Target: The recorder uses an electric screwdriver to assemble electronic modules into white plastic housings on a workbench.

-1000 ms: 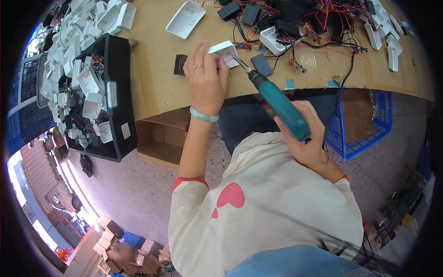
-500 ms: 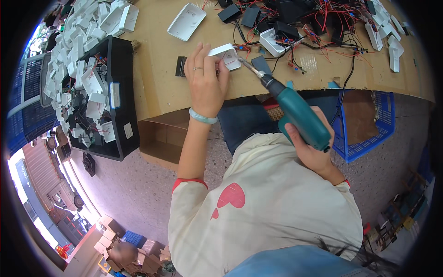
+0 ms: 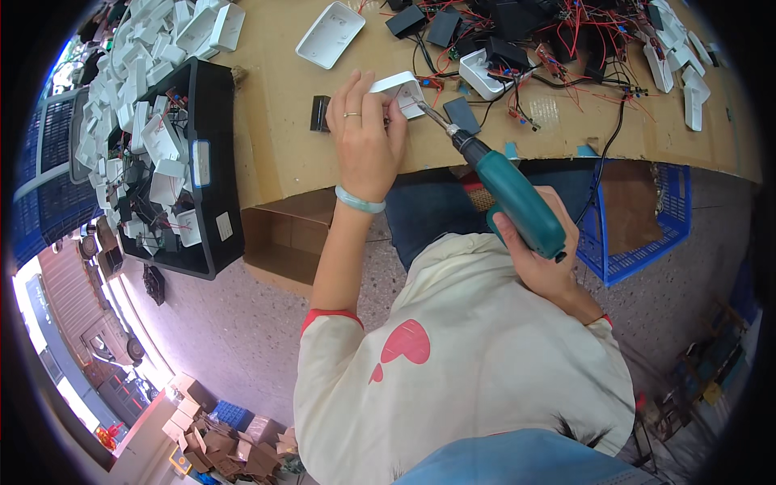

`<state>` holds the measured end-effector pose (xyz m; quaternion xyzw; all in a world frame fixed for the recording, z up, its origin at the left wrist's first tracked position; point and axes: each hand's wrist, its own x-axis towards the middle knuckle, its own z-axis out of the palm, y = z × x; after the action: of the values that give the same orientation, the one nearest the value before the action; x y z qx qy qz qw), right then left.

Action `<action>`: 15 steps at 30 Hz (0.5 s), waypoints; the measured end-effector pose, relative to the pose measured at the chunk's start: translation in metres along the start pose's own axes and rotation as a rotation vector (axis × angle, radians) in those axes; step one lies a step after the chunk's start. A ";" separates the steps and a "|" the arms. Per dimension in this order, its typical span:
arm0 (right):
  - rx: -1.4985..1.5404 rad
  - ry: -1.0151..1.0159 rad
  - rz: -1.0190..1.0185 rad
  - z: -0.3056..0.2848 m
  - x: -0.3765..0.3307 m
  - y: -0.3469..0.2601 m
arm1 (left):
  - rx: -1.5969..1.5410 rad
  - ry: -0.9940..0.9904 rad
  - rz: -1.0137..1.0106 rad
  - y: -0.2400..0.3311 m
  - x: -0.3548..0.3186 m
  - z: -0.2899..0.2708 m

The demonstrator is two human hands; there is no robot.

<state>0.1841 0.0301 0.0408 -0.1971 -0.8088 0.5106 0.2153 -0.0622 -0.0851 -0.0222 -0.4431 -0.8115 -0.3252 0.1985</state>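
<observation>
Gripping the teal cordless electric screwdriver (image 3: 517, 202) at centre right of the frame, the right hand (image 3: 546, 263) is wrapped tight round its handle, the bit angled up-left into the small white plastic housing (image 3: 400, 93). The left hand (image 3: 368, 133), fingers curled, pins that housing down on the brown cardboard-covered bench (image 3: 283, 137) at upper centre. Judging by the bit seated in the shell, 1 screw is being driven; whether others remain I cannot tell. Farther up lie a loose white lid (image 3: 330, 34) and red-wired black modules (image 3: 517, 24); the black crate (image 3: 214, 210) at upper left holds many more white housings
</observation>
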 end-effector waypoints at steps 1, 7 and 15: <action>0.001 0.005 -0.004 0.002 -0.001 0.002 | -0.002 0.000 0.001 0.000 0.001 0.000; -0.065 0.009 -0.067 0.013 0.009 0.009 | -0.030 0.016 0.004 0.001 0.001 0.000; -0.081 0.003 -0.050 0.025 0.017 0.012 | 0.003 0.018 0.002 0.002 0.000 0.002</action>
<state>0.1574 0.0261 0.0230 -0.1862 -0.8332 0.4714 0.2212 -0.0610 -0.0829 -0.0228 -0.4407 -0.8097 -0.3276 0.2069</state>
